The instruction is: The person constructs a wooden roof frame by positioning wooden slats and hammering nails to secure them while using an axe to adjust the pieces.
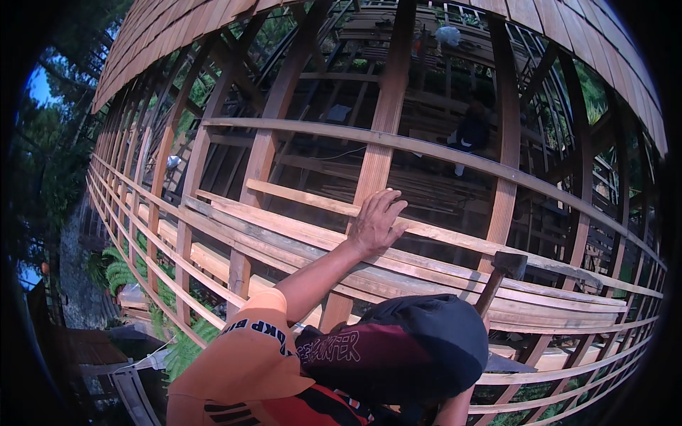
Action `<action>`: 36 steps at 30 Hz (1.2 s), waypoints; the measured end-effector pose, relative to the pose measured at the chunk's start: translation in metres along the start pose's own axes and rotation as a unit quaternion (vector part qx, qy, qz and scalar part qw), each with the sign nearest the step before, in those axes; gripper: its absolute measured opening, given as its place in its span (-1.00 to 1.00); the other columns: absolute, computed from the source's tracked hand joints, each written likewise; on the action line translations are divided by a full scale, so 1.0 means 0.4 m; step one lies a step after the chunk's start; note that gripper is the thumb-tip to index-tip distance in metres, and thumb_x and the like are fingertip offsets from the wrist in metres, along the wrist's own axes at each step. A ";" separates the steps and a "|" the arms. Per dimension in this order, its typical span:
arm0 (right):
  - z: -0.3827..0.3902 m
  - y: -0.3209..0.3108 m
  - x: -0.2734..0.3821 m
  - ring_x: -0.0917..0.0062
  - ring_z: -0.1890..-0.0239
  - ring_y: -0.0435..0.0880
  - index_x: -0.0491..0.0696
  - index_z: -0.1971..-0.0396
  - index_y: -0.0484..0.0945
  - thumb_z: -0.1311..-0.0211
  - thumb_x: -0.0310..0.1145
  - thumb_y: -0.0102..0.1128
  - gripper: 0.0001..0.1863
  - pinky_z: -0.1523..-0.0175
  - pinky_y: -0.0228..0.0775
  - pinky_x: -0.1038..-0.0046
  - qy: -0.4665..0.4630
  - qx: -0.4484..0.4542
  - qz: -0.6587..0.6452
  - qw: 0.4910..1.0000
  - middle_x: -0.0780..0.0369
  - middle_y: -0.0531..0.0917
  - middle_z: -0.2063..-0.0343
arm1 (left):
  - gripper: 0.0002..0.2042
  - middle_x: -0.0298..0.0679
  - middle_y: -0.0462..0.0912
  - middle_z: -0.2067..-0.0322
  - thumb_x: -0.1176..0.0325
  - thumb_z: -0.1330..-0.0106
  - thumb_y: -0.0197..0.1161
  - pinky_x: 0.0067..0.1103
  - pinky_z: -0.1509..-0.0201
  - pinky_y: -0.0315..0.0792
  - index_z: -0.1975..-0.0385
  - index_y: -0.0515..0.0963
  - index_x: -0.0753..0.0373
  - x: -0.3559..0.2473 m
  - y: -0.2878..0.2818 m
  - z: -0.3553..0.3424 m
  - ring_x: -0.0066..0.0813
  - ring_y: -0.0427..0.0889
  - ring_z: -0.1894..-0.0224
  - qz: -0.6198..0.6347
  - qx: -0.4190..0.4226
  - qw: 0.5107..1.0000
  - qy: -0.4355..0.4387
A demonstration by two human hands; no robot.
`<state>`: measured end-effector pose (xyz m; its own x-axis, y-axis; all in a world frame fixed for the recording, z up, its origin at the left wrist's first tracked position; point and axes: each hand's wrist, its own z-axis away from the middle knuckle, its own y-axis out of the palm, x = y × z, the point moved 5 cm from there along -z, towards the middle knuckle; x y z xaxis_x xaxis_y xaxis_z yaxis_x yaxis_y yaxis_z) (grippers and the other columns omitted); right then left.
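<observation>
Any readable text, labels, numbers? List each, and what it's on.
Orange sleeve: bold dark capitals, partly legible around the fold; wording not copied here.
Black-and-maroon trouser leg: pale outlined capitals, partly legible; wording not copied here.
Hammer, wooden batten: no lettering visible.
Background: anything printed there is too small or dark to read.

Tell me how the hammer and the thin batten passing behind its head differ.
1. Shape: the hammer has a dark, blocky head on a brown handle; the batten is one plain, pale strip.
2. Length: the hammer is short, while the batten spans several rafters.
3. Pose: the hammer is head-up, its handle slanting down; the batten runs crosswise over the rafters.
Shared: the hammer's handle and the batten are both narrow and straight.
</observation>
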<state>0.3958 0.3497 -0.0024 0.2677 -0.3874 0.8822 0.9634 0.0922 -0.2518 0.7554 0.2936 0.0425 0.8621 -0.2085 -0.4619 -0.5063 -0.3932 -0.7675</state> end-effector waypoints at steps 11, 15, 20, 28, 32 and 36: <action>0.020 0.023 0.126 0.67 0.59 0.36 -0.15 0.36 0.47 -0.35 -0.30 0.20 -0.78 0.47 0.24 0.47 0.035 -0.008 0.060 0.998 0.36 0.44 0.64 | -0.40 0.20 0.60 0.02 -0.05 -0.46 -0.09 -0.06 -0.15 0.38 -0.03 0.49 0.49 0.714 -0.632 1.048 0.23 0.55 -0.04 -0.261 -0.213 0.624 -0.705; -0.005 0.077 0.100 0.56 0.56 0.47 -0.17 0.32 0.50 -0.30 -0.29 0.23 -0.76 0.41 0.34 0.40 -0.030 0.050 0.045 0.997 0.25 0.52 0.62 | -0.23 0.28 0.57 -0.05 -0.20 -0.49 -0.19 -0.17 -0.24 0.36 -0.06 0.49 0.60 0.779 -0.555 1.264 0.13 0.55 -0.14 -0.023 -0.144 0.600 -0.787; 0.032 0.053 0.093 0.49 0.48 0.57 -0.17 0.29 0.55 -0.26 -0.24 0.31 -0.73 0.29 0.44 0.38 -0.052 -0.012 0.129 0.990 0.17 0.60 0.55 | -0.20 0.27 0.57 -0.05 -0.24 -0.47 -0.22 -0.16 -0.25 0.35 -0.06 0.50 0.58 0.646 -0.390 1.029 0.14 0.54 -0.15 -0.119 -0.113 0.530 -0.832; 0.064 0.100 0.163 0.69 0.52 0.53 -0.15 0.32 0.53 -0.30 -0.38 0.30 -0.83 0.38 0.37 0.58 -0.068 -0.023 -0.068 0.995 0.35 0.56 0.56 | -0.16 0.25 0.57 -0.07 -0.29 -0.44 -0.27 -0.14 -0.28 0.34 -0.06 0.53 0.55 0.578 -0.459 0.914 0.15 0.54 -0.15 -0.152 -0.122 0.513 -0.836; 0.019 0.171 0.160 0.71 0.56 0.43 -0.13 0.36 0.53 -0.32 -0.34 0.29 -0.81 0.43 0.28 0.57 -0.030 0.000 0.024 0.999 0.37 0.49 0.62 | -0.14 0.24 0.57 -0.07 -0.32 -0.43 -0.30 -0.14 -0.29 0.33 -0.06 0.54 0.53 0.570 -0.479 0.928 0.15 0.54 -0.16 -0.147 -0.126 0.505 -0.841; -0.039 0.199 0.146 0.41 0.16 0.57 -0.18 0.33 0.59 -0.24 -0.30 0.31 -0.78 0.08 0.43 0.35 -0.122 0.017 0.223 0.967 0.17 0.54 0.19 | -0.11 0.23 0.57 -0.08 -0.35 -0.42 -0.32 -0.13 -0.30 0.32 -0.06 0.55 0.51 0.560 -0.486 0.907 0.15 0.53 -0.16 -0.132 -0.120 0.504 -0.845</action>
<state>0.4879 0.3203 0.0228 0.6488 -0.0744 0.7573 0.7499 0.2312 -0.6198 1.0391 0.6482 -0.0728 -0.4543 0.8603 -0.2315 -0.1876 -0.3464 -0.9191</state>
